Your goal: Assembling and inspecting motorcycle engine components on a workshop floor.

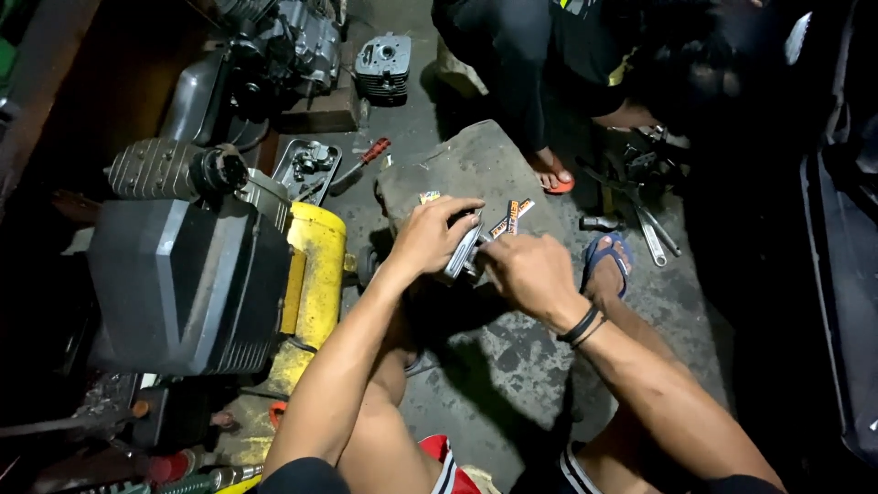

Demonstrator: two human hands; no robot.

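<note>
My left hand [428, 236] grips a small shiny metal part [463, 252] and holds it above a grey stone-like slab [476, 165] on the floor. My right hand [529, 271], with black bands on the wrist, closes on the same part from the right; its fingertips are hidden behind the metal. A small orange and black packet [512, 218] lies on the slab just beyond my hands.
A black engine cover with a yellow frame [315, 265] stands at my left. A tray of small parts [309, 165], a red-handled screwdriver [366, 157] and an engine cylinder [382, 66] lie further off. Another person squats ahead, foot [553, 174] near wrenches [651, 233].
</note>
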